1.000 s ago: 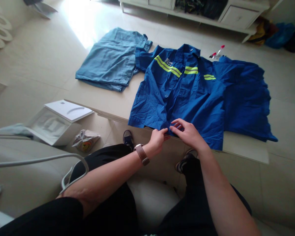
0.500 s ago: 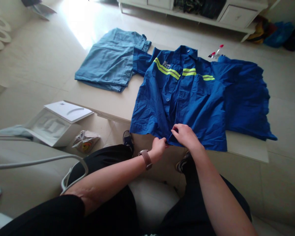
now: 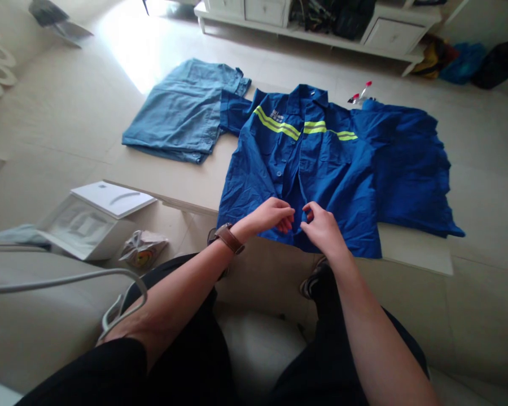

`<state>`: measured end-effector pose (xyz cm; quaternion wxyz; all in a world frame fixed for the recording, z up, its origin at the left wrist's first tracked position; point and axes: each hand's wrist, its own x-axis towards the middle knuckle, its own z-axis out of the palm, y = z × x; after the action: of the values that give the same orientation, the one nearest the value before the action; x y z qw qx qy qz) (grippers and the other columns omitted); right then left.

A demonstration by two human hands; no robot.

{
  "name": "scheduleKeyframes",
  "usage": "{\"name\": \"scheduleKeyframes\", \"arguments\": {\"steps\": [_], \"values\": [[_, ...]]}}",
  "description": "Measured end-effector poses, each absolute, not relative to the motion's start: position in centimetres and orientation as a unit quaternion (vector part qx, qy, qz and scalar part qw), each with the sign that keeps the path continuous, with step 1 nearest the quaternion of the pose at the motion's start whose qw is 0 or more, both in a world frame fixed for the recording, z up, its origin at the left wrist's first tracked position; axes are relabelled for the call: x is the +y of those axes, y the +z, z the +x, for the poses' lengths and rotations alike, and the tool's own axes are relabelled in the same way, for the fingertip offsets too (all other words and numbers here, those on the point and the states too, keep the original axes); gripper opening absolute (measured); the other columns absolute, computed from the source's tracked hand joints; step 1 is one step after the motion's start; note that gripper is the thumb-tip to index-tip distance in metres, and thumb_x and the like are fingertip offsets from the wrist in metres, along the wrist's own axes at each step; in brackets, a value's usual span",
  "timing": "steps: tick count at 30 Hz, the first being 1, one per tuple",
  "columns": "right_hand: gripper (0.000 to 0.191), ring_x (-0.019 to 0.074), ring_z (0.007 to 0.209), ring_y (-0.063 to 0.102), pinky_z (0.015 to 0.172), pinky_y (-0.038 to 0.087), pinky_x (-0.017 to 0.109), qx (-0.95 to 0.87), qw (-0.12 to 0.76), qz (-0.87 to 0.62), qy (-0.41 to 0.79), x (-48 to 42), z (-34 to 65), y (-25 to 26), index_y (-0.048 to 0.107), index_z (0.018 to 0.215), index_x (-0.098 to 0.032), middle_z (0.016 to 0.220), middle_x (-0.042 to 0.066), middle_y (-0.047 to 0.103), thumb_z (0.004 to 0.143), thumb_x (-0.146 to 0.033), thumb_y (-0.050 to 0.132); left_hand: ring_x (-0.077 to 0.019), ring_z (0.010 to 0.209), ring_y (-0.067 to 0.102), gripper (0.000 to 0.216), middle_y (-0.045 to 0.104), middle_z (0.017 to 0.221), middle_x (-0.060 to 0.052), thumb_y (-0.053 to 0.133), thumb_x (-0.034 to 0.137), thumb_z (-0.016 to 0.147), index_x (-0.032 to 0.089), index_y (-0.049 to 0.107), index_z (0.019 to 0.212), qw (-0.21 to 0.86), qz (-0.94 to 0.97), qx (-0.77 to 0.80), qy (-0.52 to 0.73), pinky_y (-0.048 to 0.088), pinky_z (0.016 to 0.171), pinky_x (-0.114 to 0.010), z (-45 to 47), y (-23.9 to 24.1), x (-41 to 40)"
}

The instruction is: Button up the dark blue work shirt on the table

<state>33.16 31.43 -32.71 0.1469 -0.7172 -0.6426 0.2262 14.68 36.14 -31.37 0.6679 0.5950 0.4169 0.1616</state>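
A dark blue short-sleeved work shirt [image 3: 338,186] lies front up, collar away from me, its front parted down the middle. Yellow-and-grey reflective strips cross its chest. My left hand [image 3: 277,215], with a brown-strapped watch at the wrist, is over the lower front near the opening. Its fingers are bent loosely downward, and I see no cloth between them. Just to the right, my right hand [image 3: 324,225] is beside the other front edge, with a gap between thumb and index finger. Whether its hidden fingers touch the cloth cannot be seen.
The shirt lies on a pale low table [image 3: 195,183]. A folded light blue garment [image 3: 173,113] is at its left, a darker blue garment [image 3: 415,169] at its right. Red-capped bottles [image 3: 362,95] show behind. A white open box [image 3: 97,217] and a plastic bag [image 3: 144,248] are on the left.
My left hand has left the shirt's bottom hem and moved up over the front, its fingers loosened. My right hand has shifted slightly, its thumb and index finger still apart. The view has shifted a little.
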Motion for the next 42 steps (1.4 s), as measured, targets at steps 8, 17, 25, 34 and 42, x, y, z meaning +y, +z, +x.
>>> {"name": "scheduleKeyframes", "arguments": {"steps": [8, 17, 25, 34, 42], "values": [[0.053, 0.0274, 0.105, 0.069, 0.095, 0.053, 0.036, -0.628, 0.149, -0.726, 0.24, 31.6, 33.9, -33.4, 0.065, 0.126, -0.016, 0.114, 0.014, 0.073, 0.074, -0.009, 0.063, -0.0254, 0.104, 0.066, 0.026, 0.069, 0.109, -0.013, 0.046, 0.021, 0.093, 0.015, 0.07, 0.101, 0.231, 0.839, 0.493, -0.008, 0.049, 0.093, -0.036, 14.8, -33.1, 36.3], [0.07, 0.0188, 0.078, 0.07, 0.075, 0.054, 0.03, -0.597, 0.211, -0.711, 0.306, 30.6, 33.6, -32.2, 0.053, 0.141, -0.018, 0.111, 0.01, 0.071, 0.073, -0.013, 0.067, -0.0339, 0.101, 0.07, 0.04, 0.072, 0.108, -0.02, 0.054, 0.048, 0.097, 0.013, 0.07, 0.108, 0.246, 0.786, 0.564, -0.067, 0.051, 0.081, -0.038, 15.0, -33.4, 37.6], [0.046, 0.0175, 0.074, 0.066, 0.07, 0.047, 0.028, -0.625, 0.198, -0.698, 0.286, 30.1, 33.1, -31.7, 0.063, 0.12, -0.028, 0.083, -0.001, 0.07, 0.078, -0.012, 0.061, -0.032, 0.101, 0.069, 0.036, 0.072, 0.106, -0.018, 0.054, 0.047, 0.097, 0.014, 0.069, 0.104, 0.238, 0.783, 0.57, -0.07, 0.049, 0.085, -0.038, 16.4, -34.6, 37.0], [0.036, 0.0164, 0.069, 0.063, 0.067, 0.044, 0.027, -0.622, 0.201, -0.704, 0.276, 30.1, 33.2, -31.3, 0.067, 0.114, -0.027, 0.074, -0.003, 0.066, 0.079, -0.018, 0.069, -0.0289, 0.107, 0.066, 0.029, 0.067, 0.117, -0.016, 0.055, 0.035, 0.096, 0.013, 0.063, 0.113, 0.218, 0.791, 0.568, -0.063, 0.048, 0.09, -0.037, 16.8, -36.0, 36.5], [0.019, 0.0231, 0.082, 0.071, 0.076, 0.05, 0.032, -0.639, 0.142, -0.714, 0.249, 30.5, 33.4, -32.2, 0.076, 0.091, -0.024, 0.084, 0.006, 0.076, 0.091, -0.021, 0.057, -0.0319, 0.104, 0.069, 0.025, 0.071, 0.111, -0.019, 0.052, 0.029, 0.094, 0.014, 0.069, 0.105, 0.253, 0.791, 0.552, -0.081, 0.052, 0.086, -0.04, 16.1, -34.4, 37.2]]}}
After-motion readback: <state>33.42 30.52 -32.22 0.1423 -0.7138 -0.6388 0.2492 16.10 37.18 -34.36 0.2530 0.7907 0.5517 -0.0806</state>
